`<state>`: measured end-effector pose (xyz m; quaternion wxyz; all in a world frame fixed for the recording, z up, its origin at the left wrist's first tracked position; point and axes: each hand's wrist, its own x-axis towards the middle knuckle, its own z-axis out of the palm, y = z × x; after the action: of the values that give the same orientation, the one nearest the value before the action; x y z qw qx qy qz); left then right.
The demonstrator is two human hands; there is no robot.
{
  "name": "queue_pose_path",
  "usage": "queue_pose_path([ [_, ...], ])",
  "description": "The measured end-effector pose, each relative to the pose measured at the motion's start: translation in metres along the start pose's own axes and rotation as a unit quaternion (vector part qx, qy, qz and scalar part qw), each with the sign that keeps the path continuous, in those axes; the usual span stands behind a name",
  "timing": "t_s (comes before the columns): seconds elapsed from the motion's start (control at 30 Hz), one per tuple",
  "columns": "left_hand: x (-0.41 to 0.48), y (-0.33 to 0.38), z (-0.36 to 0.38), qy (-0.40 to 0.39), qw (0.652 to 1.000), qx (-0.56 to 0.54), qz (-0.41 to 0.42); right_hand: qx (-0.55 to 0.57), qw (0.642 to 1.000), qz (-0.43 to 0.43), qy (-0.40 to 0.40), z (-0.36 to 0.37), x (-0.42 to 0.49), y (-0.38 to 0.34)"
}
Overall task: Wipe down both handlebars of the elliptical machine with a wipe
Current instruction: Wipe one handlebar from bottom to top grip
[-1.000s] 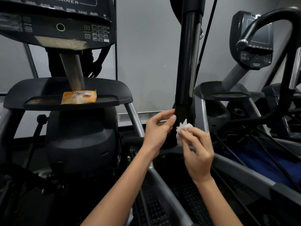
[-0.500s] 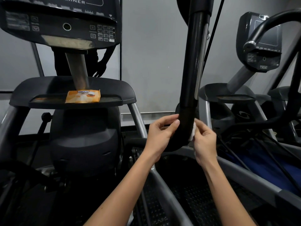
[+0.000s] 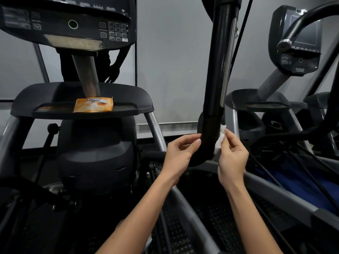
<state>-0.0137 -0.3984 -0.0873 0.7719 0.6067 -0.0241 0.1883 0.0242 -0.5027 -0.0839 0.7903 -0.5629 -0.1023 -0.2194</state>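
Grey wall [image 3: 174, 52] behind; right grip [image 3: 232, 156] pinches wipe [image 3: 220, 142] against handlebar [image 3: 218, 70], left grip [image 3: 181, 153] touches it, fingers relaxed.

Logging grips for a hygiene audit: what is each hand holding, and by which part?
The right hand pinches the wipe by its right edge, against the right side of the handlebar. The left hand holds nothing; its fingertips just touch the bar.

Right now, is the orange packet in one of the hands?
No, the orange packet lies on the machine's shelf, while the right hand holds a white wipe against the black bar.
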Motion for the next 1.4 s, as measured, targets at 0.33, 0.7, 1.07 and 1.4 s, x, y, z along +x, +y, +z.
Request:
queue_pose_path([
  [0.33,-0.002,0.000,0.000,-0.003,1.000,0.000,-0.005,0.025,0.995,0.090,0.018,-0.007,-0.032,0.022],
  [0.7,-0.003,0.003,0.001,0.000,1.000,-0.001,-0.003,-0.043,0.986,0.142,-0.083,-0.008,-0.007,0.025],
  [1.07,-0.007,0.003,0.000,0.029,0.999,0.016,0.019,-0.045,0.998,-0.044,0.002,-0.014,-0.034,0.004],
  [1.4,-0.015,0.008,-0.006,-0.038,0.996,0.041,0.072,-0.152,0.959,-0.202,-0.126,-0.026,-0.045,-0.003],
])
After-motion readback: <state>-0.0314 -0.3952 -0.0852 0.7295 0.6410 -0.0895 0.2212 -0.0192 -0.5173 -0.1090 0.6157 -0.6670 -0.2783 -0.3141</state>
